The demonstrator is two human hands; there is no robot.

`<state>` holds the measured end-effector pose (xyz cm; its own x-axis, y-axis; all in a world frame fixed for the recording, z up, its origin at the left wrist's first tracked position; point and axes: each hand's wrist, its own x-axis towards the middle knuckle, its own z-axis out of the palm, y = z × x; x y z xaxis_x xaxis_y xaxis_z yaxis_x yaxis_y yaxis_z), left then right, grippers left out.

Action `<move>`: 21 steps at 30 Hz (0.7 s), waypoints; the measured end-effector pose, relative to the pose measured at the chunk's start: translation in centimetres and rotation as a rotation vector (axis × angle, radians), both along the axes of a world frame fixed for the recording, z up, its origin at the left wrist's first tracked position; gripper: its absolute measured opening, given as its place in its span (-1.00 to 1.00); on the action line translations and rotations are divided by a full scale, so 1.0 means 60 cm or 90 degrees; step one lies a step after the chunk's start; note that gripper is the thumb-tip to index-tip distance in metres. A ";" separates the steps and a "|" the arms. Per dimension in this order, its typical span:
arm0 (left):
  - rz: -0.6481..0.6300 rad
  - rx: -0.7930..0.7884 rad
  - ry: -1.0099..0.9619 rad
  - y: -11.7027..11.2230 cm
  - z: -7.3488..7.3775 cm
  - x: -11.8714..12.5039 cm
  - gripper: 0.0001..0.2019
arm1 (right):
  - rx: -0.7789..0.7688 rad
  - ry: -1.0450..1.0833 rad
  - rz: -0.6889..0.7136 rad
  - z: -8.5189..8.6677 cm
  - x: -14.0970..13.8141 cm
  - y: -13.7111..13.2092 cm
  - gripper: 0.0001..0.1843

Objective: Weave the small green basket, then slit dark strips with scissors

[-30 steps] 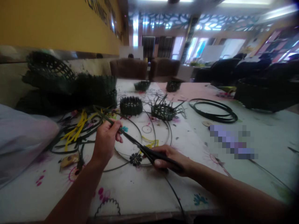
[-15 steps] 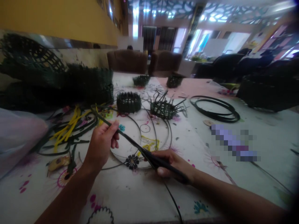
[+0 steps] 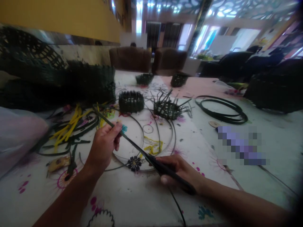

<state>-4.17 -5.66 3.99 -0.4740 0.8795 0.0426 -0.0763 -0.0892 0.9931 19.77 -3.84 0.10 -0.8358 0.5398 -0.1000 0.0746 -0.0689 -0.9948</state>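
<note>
My left hand (image 3: pixel 103 147) pinches a long dark green strip (image 3: pixel 132 143) near its far end, thumb and fingers pressed together. The strip runs diagonally down to my right hand (image 3: pixel 181 171), whose fingers wrap round a bundle of the same dark strips (image 3: pixel 165 168). Both hands hover just above the flowered tablecloth (image 3: pixel 132 195). A thin dark strand trails from the right hand toward the table's near edge. Beyond the hands stand a small round woven basket (image 3: pixel 131 101) and a half-woven basket base (image 3: pixel 168 109) with loose upright spokes.
Yellow and dark green loose strips (image 3: pixel 71 126) lie at the left. Large dark woven baskets (image 3: pixel 71 82) fill the back left. A coil of dark strip (image 3: pixel 221 108) rests at the right. Two small baskets (image 3: pixel 144 78) sit farther back, with brown armchairs (image 3: pixel 130 58) behind.
Both hands have stayed on the strip and slid slightly right and down in view. The view itself has dipped a little lower.
</note>
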 end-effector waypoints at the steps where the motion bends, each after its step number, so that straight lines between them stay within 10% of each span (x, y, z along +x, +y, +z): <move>1: 0.003 -0.001 -0.005 0.000 -0.001 0.000 -0.71 | 0.000 0.001 -0.006 -0.001 -0.001 -0.001 -0.54; 21: -0.020 -0.025 -0.017 -0.005 -0.018 0.017 -0.67 | 0.006 0.023 -0.016 -0.002 0.001 -0.018 -0.58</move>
<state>-3.16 -5.96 2.89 -0.4468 0.8946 -0.0052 -0.1050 -0.0467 0.9934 19.81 -4.91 -0.04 -0.8253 0.5609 -0.0654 0.0375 -0.0611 -0.9974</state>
